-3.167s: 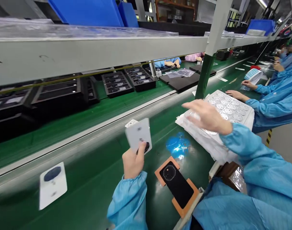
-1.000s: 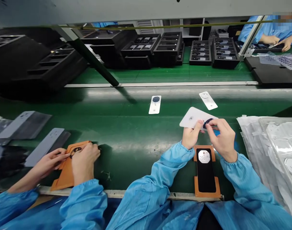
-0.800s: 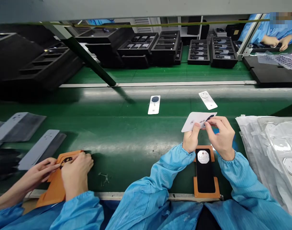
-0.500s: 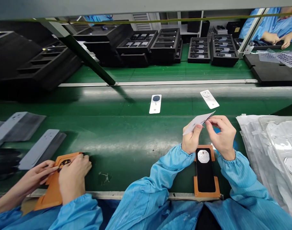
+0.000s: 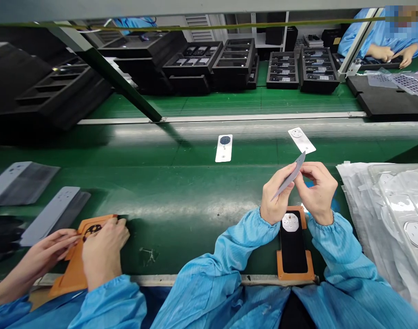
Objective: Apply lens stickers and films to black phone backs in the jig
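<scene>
Card (image 5: 292, 174), thin and grey, steeply tilted, nearly edge-on

Head view, forward and down.

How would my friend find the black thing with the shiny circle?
On the green bench, find the orange holder nearest the clear plastic tray. The black panel lies on it. Unlike the white cards farther back, it is black, with a silvery-white disc toward its far end.
</scene>
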A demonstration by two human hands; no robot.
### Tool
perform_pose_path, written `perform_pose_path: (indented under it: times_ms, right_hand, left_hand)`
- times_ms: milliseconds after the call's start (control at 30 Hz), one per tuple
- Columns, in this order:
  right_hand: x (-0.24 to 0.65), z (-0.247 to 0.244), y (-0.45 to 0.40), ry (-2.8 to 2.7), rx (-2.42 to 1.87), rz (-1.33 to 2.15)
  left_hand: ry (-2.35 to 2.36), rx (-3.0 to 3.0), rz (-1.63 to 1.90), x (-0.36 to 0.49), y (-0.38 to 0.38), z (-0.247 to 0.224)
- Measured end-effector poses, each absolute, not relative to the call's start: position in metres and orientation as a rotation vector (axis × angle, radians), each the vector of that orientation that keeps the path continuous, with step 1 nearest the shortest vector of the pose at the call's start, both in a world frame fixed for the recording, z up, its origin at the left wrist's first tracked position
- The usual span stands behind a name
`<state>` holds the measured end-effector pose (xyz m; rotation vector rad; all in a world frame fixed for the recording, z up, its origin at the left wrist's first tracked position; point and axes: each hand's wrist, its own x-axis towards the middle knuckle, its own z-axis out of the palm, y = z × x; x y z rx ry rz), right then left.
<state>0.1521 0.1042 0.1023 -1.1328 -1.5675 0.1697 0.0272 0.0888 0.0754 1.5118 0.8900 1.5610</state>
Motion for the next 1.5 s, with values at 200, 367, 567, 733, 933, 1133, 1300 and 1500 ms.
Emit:
perform_pose_path:
  times_ms: [200,367,567,733,933,1133,1300,1500]
  right_hand:
    - [0.149,0.105,0.106,-1.538,-1.170,0.148]
    - [0.158,0.097,0.116,-1.517,-1.239,0.190]
    - [0.247,0.043,0.108,-1.361,-1.886,0.486]
    - [0.294,0.007,0.067,-1.434,-2.121,0.539]
    - [0.306,0.006,0.043,-1.569,-2.100,0.570]
    - [0.288,0.037,0.005,-1.876,-1.606,0.546]
    - [0.252,0.043,-0.021,-2.351,-0.980,0.319]
    - [0.245,0.032,-0.018,-2.473,-0.864,0.053]
  left_hand:
    - [0.923,1.519,1.497,0.025,0.087,0.076]
    - [0.951,1.165,1.481,0.033,0.093,0.070]
    - [0.896,0.537,1.365,0.021,0.124,0.061]
    - [0.940,0.597,1.375,0.007,0.132,0.061]
    - [1.060,1.207,1.376,-0.017,0.089,0.075]
    - [0.966,2.391,0.952,-0.024,0.006,0.057]
    - [1.067,2.791,0.826,-0.004,-0.027,0.018]
    - [1.012,2.858,0.825,-0.004,-0.020,0.006]
